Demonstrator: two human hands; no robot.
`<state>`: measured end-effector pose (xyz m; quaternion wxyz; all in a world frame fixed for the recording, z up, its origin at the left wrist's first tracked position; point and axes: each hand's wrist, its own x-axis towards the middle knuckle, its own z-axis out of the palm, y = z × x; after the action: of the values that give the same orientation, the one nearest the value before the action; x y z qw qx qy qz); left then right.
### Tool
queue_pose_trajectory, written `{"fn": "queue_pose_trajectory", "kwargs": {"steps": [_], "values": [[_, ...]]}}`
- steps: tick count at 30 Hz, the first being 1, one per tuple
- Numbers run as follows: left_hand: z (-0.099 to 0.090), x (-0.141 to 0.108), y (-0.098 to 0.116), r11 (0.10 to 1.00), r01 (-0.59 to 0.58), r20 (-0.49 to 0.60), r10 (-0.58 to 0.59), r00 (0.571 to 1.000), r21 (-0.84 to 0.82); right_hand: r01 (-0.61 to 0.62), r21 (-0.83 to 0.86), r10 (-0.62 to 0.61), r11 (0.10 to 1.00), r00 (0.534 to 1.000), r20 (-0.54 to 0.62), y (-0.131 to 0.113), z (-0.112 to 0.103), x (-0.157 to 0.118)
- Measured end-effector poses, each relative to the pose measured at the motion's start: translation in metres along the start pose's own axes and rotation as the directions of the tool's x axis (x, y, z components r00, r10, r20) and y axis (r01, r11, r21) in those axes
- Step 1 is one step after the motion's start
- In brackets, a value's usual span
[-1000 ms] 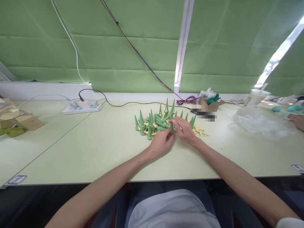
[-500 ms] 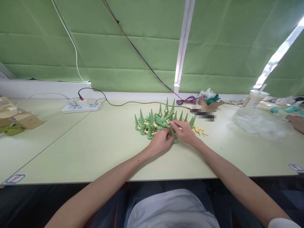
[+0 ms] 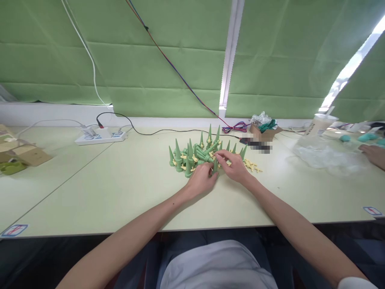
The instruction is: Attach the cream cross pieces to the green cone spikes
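Observation:
In front of me, a green plastic cone (image 3: pixel 215 166) stands at the near edge of a cluster of similar pieces. My left hand (image 3: pixel 202 177) has its fingers closed around the lower part of this cone. My right hand (image 3: pixel 233 165) is just to the right, its thumb and forefinger pinched near the cone's tip; whatever is between them is too small to make out. Several upright green cones (image 3: pixel 177 151), many with small yellow parts attached, stand behind both hands. Green rods (image 3: pixel 200 154) lie among them. Loose yellow branched pieces (image 3: pixel 252 165) are scattered beside my right hand.
A white power strip (image 3: pixel 100 136) is at the back left, near cardboard boxes (image 3: pixel 31 154). A small open carton (image 3: pixel 264 131), a dark pixelated item (image 3: pixel 255 144), a drink cup (image 3: pixel 320 124) and a clear plastic bag (image 3: pixel 319 156) are to the right. Another person's hand (image 3: pixel 373 154) rests at the far right.
The cone in my left hand has shifted slightly left with that hand, and my right fingers are a little farther off it. The whole view has moved slightly.

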<state>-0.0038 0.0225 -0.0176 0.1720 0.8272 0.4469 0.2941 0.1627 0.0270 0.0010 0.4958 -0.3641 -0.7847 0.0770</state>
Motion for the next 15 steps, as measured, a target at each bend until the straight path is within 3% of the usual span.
{"fn": "queue_pose_trajectory", "kwargs": {"steps": [6, 15], "values": [[-0.0011, -0.001, 0.0002, 1.0, 0.003, -0.004, -0.003, 1.0, 0.011, -0.088, 0.064, 0.088, 0.994, 0.996, 0.0, 0.0009, -0.002, 0.0012], [-0.0017, 0.0009, -0.0005, 1.0, 0.014, -0.004, -0.014, 1.0, 0.001, -0.115, 0.005, 0.114, 0.993, 0.993, 0.036, 0.0021, -0.0029, 0.0023]]}}
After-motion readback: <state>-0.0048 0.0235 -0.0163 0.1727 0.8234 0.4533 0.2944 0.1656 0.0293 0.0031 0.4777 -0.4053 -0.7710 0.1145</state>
